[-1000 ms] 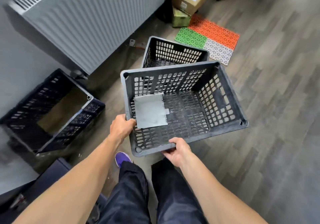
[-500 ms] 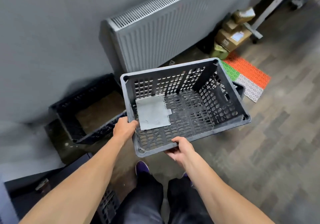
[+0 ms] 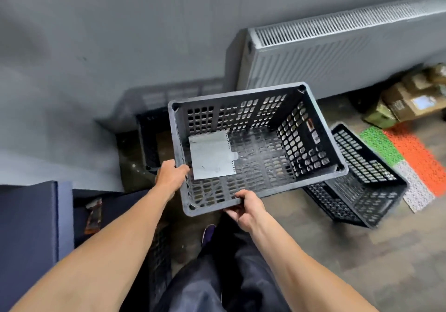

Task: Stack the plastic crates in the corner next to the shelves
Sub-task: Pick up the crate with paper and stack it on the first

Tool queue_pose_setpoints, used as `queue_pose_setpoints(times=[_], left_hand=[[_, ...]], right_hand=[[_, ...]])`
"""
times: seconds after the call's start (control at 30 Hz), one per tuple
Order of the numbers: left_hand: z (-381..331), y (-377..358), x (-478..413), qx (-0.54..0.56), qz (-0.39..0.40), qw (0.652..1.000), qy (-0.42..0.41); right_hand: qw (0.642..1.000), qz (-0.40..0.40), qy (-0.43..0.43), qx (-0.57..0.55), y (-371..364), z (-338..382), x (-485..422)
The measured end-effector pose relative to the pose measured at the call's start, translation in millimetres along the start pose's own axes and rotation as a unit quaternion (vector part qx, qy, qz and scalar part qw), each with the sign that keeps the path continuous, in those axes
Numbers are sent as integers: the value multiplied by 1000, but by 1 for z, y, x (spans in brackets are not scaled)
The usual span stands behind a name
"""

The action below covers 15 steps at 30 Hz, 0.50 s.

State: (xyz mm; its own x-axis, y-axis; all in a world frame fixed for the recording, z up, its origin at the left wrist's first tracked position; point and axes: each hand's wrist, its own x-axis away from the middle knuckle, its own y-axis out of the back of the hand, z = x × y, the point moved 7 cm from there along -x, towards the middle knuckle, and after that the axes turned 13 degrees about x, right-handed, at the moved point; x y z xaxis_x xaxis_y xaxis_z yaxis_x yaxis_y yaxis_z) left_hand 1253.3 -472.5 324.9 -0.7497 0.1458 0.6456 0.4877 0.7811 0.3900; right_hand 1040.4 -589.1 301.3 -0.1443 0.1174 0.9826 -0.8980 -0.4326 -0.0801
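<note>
Both grips were closed on the dark grey perforated plastic crate (image 3: pixel 265 167): our left grip (image 3: pixel 171 175) curled over its left rim, our right grip (image 3: pixel 246 206) clasped the near rim. We held the crate off the floor, slightly tilted, above a black plastic crate (image 3: pixel 150 142) standing in the corner against the grey wall, left of the white ribbed radiator (image 3: pixel 313 55).

We judged the main risk to be misalignment. The corner crate was mostly hidden beneath the one we carried, so a rim might have caught on an edge and left the stack crooked. With both grips near one corner, the far side might also have sagged or twisted.

A pale grey flat sheet (image 3: pixel 211 156) lay loose on the carried crate's floor at the left, and more tilt might have sent it sliding. What the corner crate held we could not tell. Another black perforated crate (image 3: pixel 362 179), on the floor to the right, showed nothing inside.
</note>
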Motion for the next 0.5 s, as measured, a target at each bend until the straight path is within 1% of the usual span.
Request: queue_pose_setpoints(times=[0.17,0.4,0.5], left_hand=[[15,26,-10,26,-49,998,40],[33,49,-28,64,-93,990,81],[41,58,-39,80,-108,986,97]], right_hand=[[997,23,-29,62,-28,7,-14],[989,22,-40,141,-55,19,-42],[987,37,-45,150,-70,22,-49]])
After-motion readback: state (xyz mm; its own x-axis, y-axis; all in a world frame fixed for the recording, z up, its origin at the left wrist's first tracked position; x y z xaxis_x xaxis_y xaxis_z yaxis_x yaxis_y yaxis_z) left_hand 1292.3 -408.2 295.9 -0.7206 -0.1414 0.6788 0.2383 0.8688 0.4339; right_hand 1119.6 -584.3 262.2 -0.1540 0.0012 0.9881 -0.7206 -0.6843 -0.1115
